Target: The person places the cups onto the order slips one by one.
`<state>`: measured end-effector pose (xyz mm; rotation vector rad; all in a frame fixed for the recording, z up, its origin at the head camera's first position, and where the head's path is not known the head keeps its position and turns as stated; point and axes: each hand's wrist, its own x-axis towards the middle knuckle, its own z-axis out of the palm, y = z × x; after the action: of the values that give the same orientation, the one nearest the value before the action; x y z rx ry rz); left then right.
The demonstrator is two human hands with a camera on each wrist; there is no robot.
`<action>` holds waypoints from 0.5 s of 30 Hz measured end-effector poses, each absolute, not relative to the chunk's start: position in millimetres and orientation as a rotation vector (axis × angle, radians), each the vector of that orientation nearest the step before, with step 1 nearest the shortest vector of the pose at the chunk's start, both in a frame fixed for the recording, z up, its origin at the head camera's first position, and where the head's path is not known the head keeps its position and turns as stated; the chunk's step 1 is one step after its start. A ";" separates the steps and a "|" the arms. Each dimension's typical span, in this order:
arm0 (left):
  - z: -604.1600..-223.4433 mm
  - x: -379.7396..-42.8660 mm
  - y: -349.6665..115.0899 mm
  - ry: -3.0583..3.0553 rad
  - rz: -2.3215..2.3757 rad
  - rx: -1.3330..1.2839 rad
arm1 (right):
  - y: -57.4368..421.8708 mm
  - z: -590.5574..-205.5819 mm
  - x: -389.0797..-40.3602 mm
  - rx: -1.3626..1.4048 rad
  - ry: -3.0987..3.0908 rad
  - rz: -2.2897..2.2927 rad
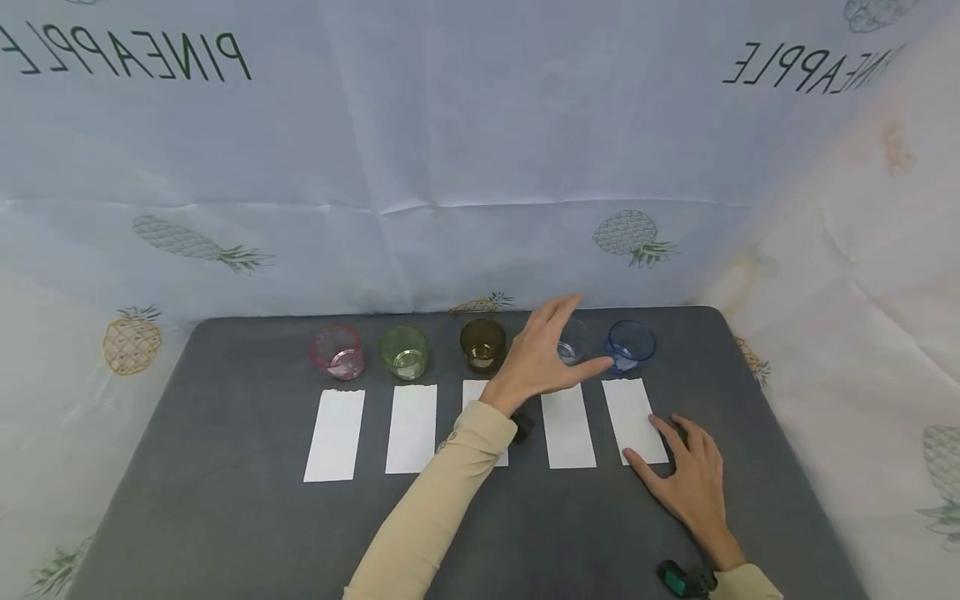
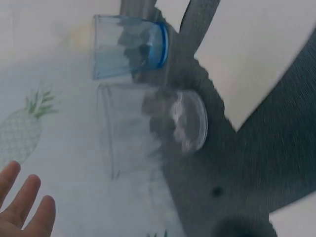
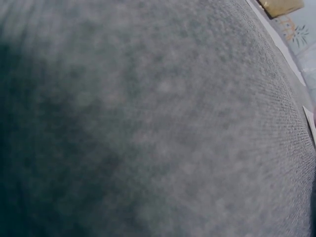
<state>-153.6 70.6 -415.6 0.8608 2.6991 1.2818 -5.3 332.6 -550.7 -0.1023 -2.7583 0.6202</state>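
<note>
Left hand [image 1: 542,350] spread behind a row of paper strips, by the clear glass [image 1: 573,337]; right hand [image 1: 693,479] low, fingers parted.
Head view: the clear glass stands between the brown glass [image 1: 483,343] and the blue glass [image 1: 631,340]; the right hand's fingertips are over the rightmost paper strip [image 1: 632,417], contact uncertain. A clean grasp would likely need thumb and fingers on opposite sides of the clear glass, with the thumb kept off its blue neighbour. Mirrored "PINEAPPLE" runs twice across the cloth [image 1: 480,125]; I make out no brand on the glasses. Left wrist view: three fingertips show apart from the clear glass, pinching nothing visible. Right wrist view: mostly blurred tabletop [image 3: 173,113]; its hand's grip cannot be told there.
</note>
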 end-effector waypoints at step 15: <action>-439.2 -174.7 126.9 2.867 0.845 0.990 | 333.4 -553.6 -6.0 -0.114 -2.779 0.589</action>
<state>-174.7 126.9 -439.2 0.9902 2.8673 0.8454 -6.0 333.4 -553.6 -0.1142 -2.7787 0.5890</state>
